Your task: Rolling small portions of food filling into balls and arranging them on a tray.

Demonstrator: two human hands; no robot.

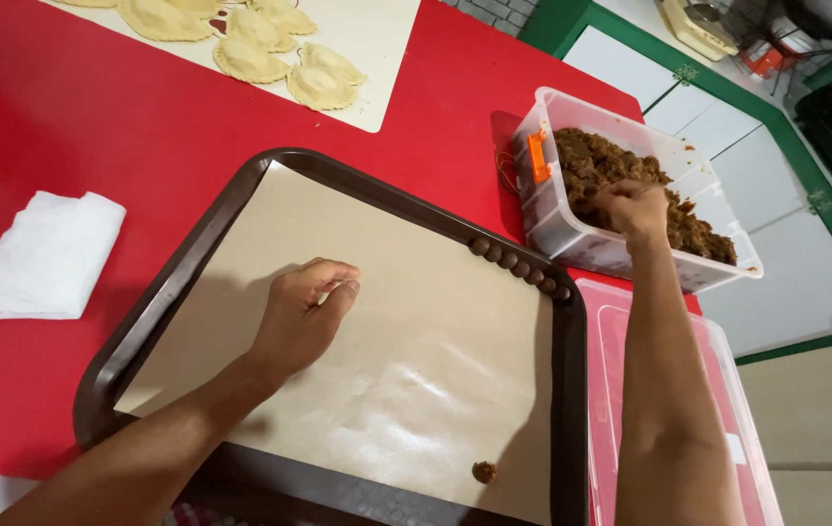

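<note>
Pinching brown filling in tub: right hand | left hand loosely curled, empty, on paper-lined tray

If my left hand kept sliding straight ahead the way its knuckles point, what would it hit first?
Probably the row of small brown balls lined along the tray's far rim. The left hand rests on bare paper liner with nothing between them, though its exact heading is hard to judge.

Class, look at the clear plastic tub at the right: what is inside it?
The tub holds a brown crumbly filling, and the right hand is dipped into it. The filling under that hand and the tub's floor are covered, so they cannot be seen.
</note>
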